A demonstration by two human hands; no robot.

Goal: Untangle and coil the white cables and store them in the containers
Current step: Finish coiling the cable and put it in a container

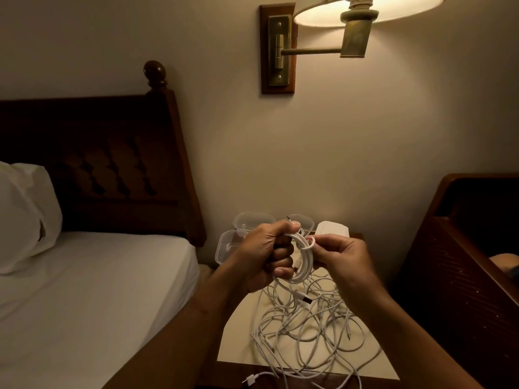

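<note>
One coiled cable (302, 259) sat clamped in left hand (262, 255) fingers above worktop (238, 343); right hand (341, 256) fingers pinched its loose end. Light, floppy, springy; probably best gripped across the loops. Tangle (309, 332) lay below.

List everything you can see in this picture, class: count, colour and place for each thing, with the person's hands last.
coiled cable: one, white, held above the nightstand
tangled cables: several, count unclear, white, heaped on the nightstand
containers: at least three, clear, at the nightstand's back
box: one, white, beside the containers
nightstand: one, cream top, right of the bed
bed: one, white sheet, left
pillow: one, white, far left
headboard: one, dark wood, behind the pillow
wall lamp: one, brass with pale shade, lit, above
hands: two; left hand grips the coiled cable, right hand pinches a loop of it
</note>
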